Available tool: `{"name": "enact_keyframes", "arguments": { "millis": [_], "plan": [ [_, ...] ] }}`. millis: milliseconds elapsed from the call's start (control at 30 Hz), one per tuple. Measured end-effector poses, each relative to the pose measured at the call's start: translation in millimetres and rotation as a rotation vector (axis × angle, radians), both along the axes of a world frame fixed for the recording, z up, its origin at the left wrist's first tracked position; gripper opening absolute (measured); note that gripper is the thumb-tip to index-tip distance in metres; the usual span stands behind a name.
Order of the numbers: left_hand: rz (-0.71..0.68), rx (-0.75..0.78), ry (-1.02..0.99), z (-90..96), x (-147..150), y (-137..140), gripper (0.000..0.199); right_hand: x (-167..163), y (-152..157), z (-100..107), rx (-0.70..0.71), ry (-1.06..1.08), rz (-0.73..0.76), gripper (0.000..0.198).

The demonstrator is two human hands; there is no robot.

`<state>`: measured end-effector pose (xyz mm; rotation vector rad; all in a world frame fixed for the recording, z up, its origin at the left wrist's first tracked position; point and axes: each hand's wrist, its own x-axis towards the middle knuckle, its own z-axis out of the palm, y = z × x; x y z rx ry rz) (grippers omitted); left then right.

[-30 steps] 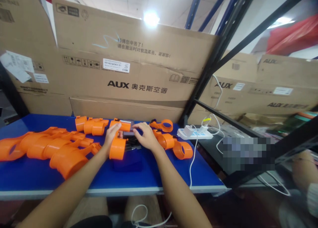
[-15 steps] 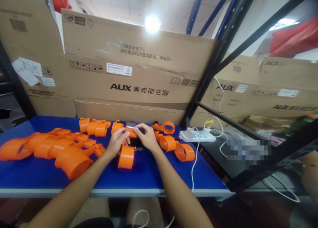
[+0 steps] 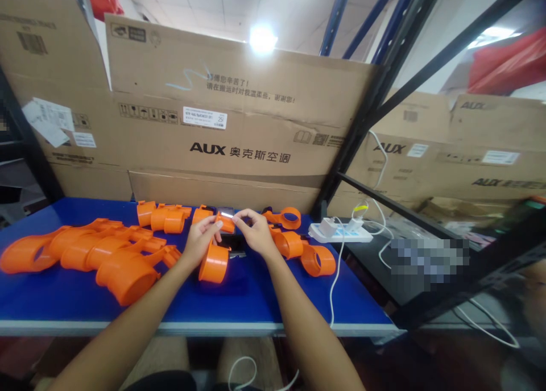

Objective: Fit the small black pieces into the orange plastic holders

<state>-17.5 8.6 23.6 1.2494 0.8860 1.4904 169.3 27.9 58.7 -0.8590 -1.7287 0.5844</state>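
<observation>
My left hand (image 3: 201,238) is closed on an orange plastic ring part (image 3: 214,264). Its round band hangs below the fingers, and an orange upper section (image 3: 226,224) sits between my two hands. A narrow pale strip (image 3: 227,214) lies along the top of that section. Thumb and finger of my right hand (image 3: 256,230) pinch at the section's right end; whether they hold the strip or the orange edge, I cannot make out. Behind my fingers stands a small device with a grey screen (image 3: 225,210), partly covered. A dark object (image 3: 234,244) lies beneath my hands.
Several orange ring parts (image 3: 125,274) lie across the left of the blue table (image 3: 179,311). More orange rings (image 3: 319,260) with dark pieces lie on the right. A white power strip (image 3: 339,232) with cables stands by the black rack post. Cardboard (image 3: 239,118) walls the back.
The orange ring part has tilted, its band swinging slightly left and up. My right fingertips have shifted a little right and up, and the pale strip on top now shows more plainly.
</observation>
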Motion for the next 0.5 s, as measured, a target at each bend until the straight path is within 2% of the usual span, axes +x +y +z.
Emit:
{"name": "enact_keyframes", "arguments": {
  "millis": [267, 367, 500],
  "plan": [
    [0.068, -0.015, -0.037, 6.2, -6.5, 0.0, 0.042, 8.9, 5.0, 0.1, -0.005, 0.004, 0.004, 0.029],
    [0.089, -0.072, -0.097, 8.0, -14.8, 3.2, 0.043, 15.7, 4.9, 2.5, 0.003, 0.009, 0.005, 0.025],
    [0.136, -0.106, -0.274, 6.7, -24.1, 6.4, 0.045, 30.0, 1.9, 7.4, 0.100, -0.171, 0.004, 0.011]
  ]
}}
